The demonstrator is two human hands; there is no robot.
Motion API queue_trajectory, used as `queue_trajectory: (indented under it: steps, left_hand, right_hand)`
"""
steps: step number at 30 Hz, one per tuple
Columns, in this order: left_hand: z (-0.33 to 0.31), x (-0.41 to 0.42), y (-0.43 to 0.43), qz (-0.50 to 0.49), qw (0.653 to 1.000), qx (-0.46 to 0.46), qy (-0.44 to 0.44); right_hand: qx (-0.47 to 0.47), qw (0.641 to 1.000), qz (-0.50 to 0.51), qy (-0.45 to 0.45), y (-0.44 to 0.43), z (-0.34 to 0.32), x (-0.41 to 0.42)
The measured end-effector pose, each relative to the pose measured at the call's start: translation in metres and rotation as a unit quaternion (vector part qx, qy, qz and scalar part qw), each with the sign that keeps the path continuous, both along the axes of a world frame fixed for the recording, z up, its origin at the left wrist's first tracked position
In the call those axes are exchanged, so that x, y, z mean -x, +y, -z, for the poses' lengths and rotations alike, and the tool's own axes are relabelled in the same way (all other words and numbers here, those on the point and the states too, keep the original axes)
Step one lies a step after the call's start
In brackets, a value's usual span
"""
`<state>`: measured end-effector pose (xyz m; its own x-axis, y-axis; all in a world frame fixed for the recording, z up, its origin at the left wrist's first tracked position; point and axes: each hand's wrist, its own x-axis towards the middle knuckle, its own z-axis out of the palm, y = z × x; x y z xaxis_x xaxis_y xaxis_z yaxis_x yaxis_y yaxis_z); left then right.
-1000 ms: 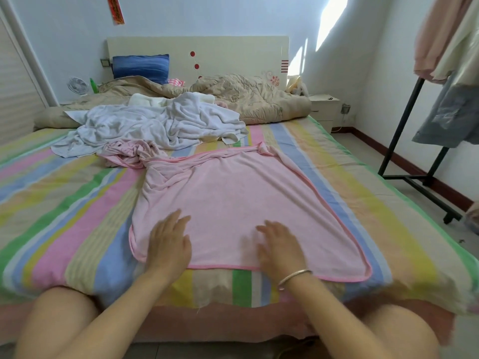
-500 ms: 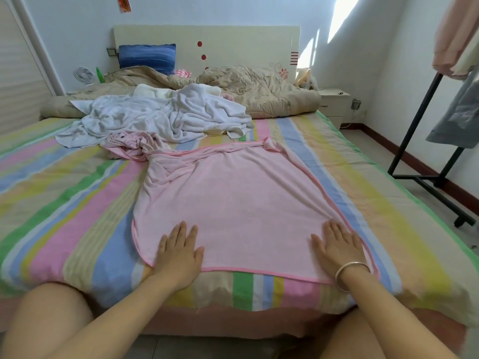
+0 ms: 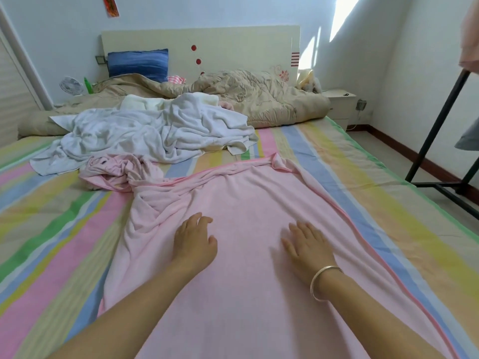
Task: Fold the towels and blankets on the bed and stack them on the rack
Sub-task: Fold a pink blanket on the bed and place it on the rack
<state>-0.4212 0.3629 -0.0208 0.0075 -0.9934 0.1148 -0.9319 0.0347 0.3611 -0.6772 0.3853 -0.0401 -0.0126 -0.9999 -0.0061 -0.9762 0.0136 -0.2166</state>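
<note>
Both hands lie palm down on the pink towel (image 3: 246, 198), which is spread lengthwise over the striped sheet (image 3: 51, 229) of the bed. The left hand (image 3: 193, 242) rests flat, fingers loosely together and pointing at the creased left side. The right hand (image 3: 308, 247), with a silver bangle (image 3: 322, 281) at the wrist, presses flat with fingers slightly spread. Neither pinches any cloth. The towel is soft terry with a darker pink hem; it is smooth under the palms and gathered into folds along its left edge. Its far left corner is bunched into a crumpled knot (image 3: 111, 169). Just behind that knot sprawls a rumpled white towel (image 3: 145, 136), touching it. Farther back a beige quilt (image 3: 259, 99) lies heaped below the pale headboard (image 3: 233, 45), with a blue pillow (image 3: 137, 62) leaning there. A black metal rack (image 3: 440, 120) stands on the floor well to the right.
</note>
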Motion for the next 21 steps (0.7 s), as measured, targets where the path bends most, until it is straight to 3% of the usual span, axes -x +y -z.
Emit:
queue_trajectory:
  steps: [5, 10, 13, 17, 19, 21]
  left_hand:
    - [0.003, -0.012, -0.103, -0.014, 1.0, -0.001, 0.022]
    - [0.003, -0.024, -0.185, -0.108, 0.993, 0.024, 0.029]
    - [0.004, -0.035, -0.227, -0.14, 0.99, 0.004, 0.018]
    - [0.0, -0.056, -0.279, -0.153, 0.988, -0.03, 0.02]
    - [-0.002, -0.06, -0.294, -0.137, 0.989, -0.046, 0.01]
    - [-0.005, -0.06, -0.303, -0.112, 0.992, -0.063, -0.011]
  right_hand:
    - [0.003, 1.0, -0.015, 0.015, -0.099, 0.004, -0.002]
    - [-0.009, 1.0, -0.005, 0.006, -0.188, 0.005, 0.01]
    - [-0.004, 0.997, 0.081, 0.012, -0.238, 0.009, 0.042]
    - [-0.004, 0.965, 0.261, -0.008, -0.284, 0.014, 0.093]
    - [0.032, 0.959, 0.281, 0.003, -0.297, 0.012, 0.096]
    - [0.077, 0.969, 0.232, 0.029, -0.307, 0.007, 0.083]
